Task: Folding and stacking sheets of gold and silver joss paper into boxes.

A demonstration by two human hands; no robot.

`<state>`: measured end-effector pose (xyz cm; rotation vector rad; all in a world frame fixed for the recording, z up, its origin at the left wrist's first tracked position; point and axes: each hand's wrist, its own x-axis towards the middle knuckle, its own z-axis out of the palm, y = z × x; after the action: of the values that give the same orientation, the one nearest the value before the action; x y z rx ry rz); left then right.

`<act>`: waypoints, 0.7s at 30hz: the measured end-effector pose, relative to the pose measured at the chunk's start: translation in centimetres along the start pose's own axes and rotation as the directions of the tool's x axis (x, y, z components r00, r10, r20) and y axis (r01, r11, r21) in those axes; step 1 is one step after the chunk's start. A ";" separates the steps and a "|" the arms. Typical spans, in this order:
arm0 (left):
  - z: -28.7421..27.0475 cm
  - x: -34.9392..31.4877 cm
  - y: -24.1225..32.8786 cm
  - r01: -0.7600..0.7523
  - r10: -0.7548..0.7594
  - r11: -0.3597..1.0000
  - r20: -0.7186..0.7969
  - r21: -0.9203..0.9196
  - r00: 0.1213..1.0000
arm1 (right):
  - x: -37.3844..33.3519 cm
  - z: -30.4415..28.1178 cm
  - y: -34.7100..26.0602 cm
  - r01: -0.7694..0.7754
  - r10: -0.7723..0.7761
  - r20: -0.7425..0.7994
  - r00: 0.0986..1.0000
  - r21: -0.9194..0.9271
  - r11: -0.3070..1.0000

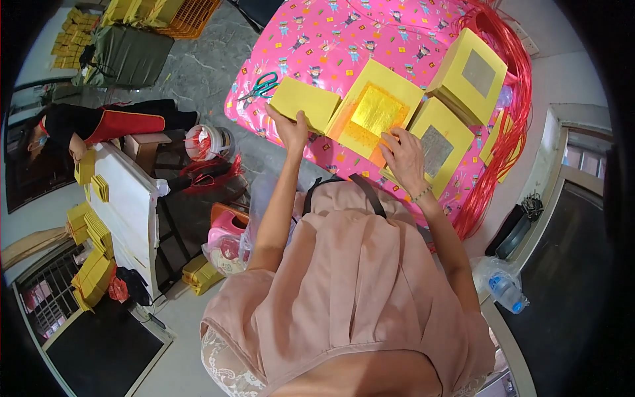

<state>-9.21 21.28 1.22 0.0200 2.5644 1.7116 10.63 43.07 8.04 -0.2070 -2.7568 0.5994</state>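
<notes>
My left hand [290,132] grips the near left corner of a stack of plain yellow paper [305,104], its thumb and fingers around the corner. Right beside that lies a stack of joss paper [360,129] with a shiny gold square and orange edging on top. Over its near right corner my right hand [405,159] bends, the fingertips closed on the top sheet. Partly under that wrist is a yellow stack with a grey-silver square [436,149]. Another silver-square stack [473,76] stands behind it. Green-handled scissors [264,85] lie left of the plain stack.
A pink patterned cover [357,40] is spread over the table. Red plastic strands [519,132] hang down its right side. At the left, a person in a red apron [129,122] works at a white table [126,198] with yellow bundles. A bucket [210,142] stands between the tables.
</notes>
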 end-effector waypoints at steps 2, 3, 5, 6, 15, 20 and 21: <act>-0.1 -0.3 -0.8 -0.067 0.069 0.995 -0.020 0.070 0.997 | -0.1 0.0 -0.2 0.004 -0.004 0.000 1.000 0.005 1.000; 0.1 -0.9 -0.5 -0.069 0.088 0.957 -0.056 0.282 0.995 | -0.2 0.0 -0.1 -0.001 0.001 -0.001 1.000 0.006 1.000; 0.6 -1.2 -0.6 -0.066 0.116 0.874 -0.075 0.481 0.990 | -0.4 0.0 0.1 -0.009 0.009 0.000 1.000 0.004 1.000; 0.5 -1.3 -1.2 -0.171 0.241 0.828 -0.064 0.534 0.968 | -0.5 -0.1 0.0 -0.003 0.003 0.001 1.000 0.006 1.000; 0.5 -1.0 -5.1 -0.284 0.212 0.688 0.188 0.668 0.959 | -1.4 -1.0 -1.8 -0.022 0.010 0.143 0.990 0.081 0.996; 0.2 -0.8 -3.5 -0.281 0.186 0.684 0.212 0.673 0.959 | -2.1 -0.3 -1.4 -0.025 0.018 0.151 0.988 0.045 0.999; -0.1 -0.7 -2.9 -0.302 0.202 0.674 0.225 0.674 0.953 | -2.1 -0.2 -1.4 -0.030 0.024 0.154 0.988 0.041 0.999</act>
<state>-8.49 20.02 -1.42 0.5285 3.0306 0.6111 12.62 41.46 8.24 -0.1960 -2.8901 0.7086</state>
